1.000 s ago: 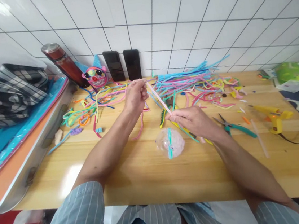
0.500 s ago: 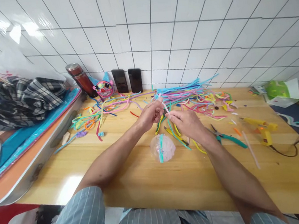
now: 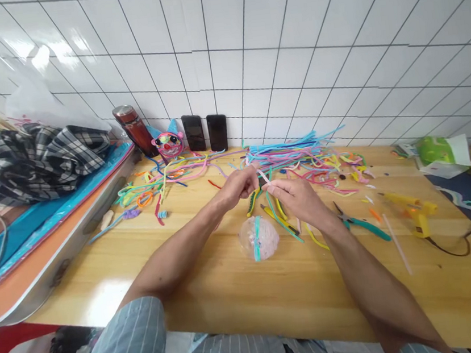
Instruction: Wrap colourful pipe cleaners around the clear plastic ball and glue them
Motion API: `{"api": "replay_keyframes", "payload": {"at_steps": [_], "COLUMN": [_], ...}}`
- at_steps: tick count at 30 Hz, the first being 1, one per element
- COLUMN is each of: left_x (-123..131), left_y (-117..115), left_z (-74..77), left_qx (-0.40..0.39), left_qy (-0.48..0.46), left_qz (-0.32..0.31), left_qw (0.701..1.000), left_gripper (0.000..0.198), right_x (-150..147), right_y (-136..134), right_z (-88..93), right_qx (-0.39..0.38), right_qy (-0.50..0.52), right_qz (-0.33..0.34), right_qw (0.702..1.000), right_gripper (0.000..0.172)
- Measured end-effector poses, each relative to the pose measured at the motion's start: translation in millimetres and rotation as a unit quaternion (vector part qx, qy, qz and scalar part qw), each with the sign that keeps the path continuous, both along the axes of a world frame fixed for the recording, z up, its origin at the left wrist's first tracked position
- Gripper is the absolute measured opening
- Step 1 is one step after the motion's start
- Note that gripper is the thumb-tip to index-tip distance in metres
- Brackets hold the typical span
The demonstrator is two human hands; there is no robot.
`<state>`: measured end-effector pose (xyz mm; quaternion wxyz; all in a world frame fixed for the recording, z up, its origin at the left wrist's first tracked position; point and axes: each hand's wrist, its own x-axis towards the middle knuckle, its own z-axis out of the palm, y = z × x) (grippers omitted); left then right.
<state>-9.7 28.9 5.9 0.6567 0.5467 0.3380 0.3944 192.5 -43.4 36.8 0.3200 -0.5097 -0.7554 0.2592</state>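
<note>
A pale pink pipe cleaner (image 3: 263,177) stretches between my two hands above the table. My left hand (image 3: 242,186) is closed on its upper end, fingers curled in. The thumb and fingers of my right hand (image 3: 291,195) pinch the lower end. Below them on the wood rests a clear ball (image 3: 259,238), partly covered in pale pink, with a turquoise strip over its middle. Yellow-handled pliers (image 3: 278,217) lie just under my hands, partly hidden by them. Teal-handled pliers (image 3: 362,225) lie beside my right forearm.
Pipe cleaners in many colours (image 3: 286,150) are heaped along the wall. A decorated face figure (image 3: 169,143), two phones (image 3: 217,133) and a red flask (image 3: 135,131) stand at the back. To the right lie a yellow glue gun (image 3: 419,217) and a glue stick (image 3: 397,245).
The view has tilted slightly, so everything sits a little lower. My left hand has curled more tightly; both hands still hold the pipe cleaner between them.
</note>
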Motion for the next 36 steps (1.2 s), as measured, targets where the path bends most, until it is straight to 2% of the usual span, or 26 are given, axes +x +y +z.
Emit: {"api": "replay_keyframes", "payload": {"at_steps": [3, 8, 13, 17, 20, 28, 32, 36], "left_x": [1.6, -1.6, -6.0, -2.4, -1.0, -3.0, 2.3, 4.0], "left_y": [-3.9, -0.3, 2.9, -0.2, -0.5, 10.7, 8.2, 7.6], "left_z": [-1.7, 2.0, -0.3, -4.4, -6.7, -8.1, -12.1, -14.1], "left_qx": [0.019, 0.058, 0.054, 0.06, 0.075, 0.079, 0.08, 0.062], "left_qy": [0.013, 0.001, 0.038, 0.04, 0.033, -0.007, -0.028, -0.046], "left_qz": [-0.011, 0.023, -0.037, -0.055, -0.035, 0.04, 0.097, 0.125], "left_qw": [1.0, 0.998, 0.997, 0.996, 0.996, 0.996, 0.992, 0.989], "left_gripper": [0.067, 0.063, 0.075, 0.071, 0.067, 0.065, 0.067, 0.065], "right_x": [-2.0, -2.4, -2.6, -5.4, -4.2, 3.6, 2.2, 1.7], "right_y": [-0.1, -3.3, -3.4, -2.1, -1.3, -1.0, 0.8, 2.9], "right_z": [-0.4, 4.4, 5.2, 1.4, 1.7, 2.2, -4.3, -6.5], "right_qx": [-0.003, -0.04, -0.032, -0.044, -0.06, -0.122, -0.12, -0.121], "right_qy": [-0.011, 0.0, 0.003, 0.001, 0.006, 0.024, 0.018, 0.009], "right_qz": [0.002, 0.016, 0.007, 0.018, 0.021, 0.038, 0.035, 0.035], "right_qw": [1.0, 0.999, 0.999, 0.999, 0.998, 0.992, 0.992, 0.992], "right_gripper": [0.041, 0.045, 0.047, 0.045, 0.04, 0.043, 0.041, 0.042]}}
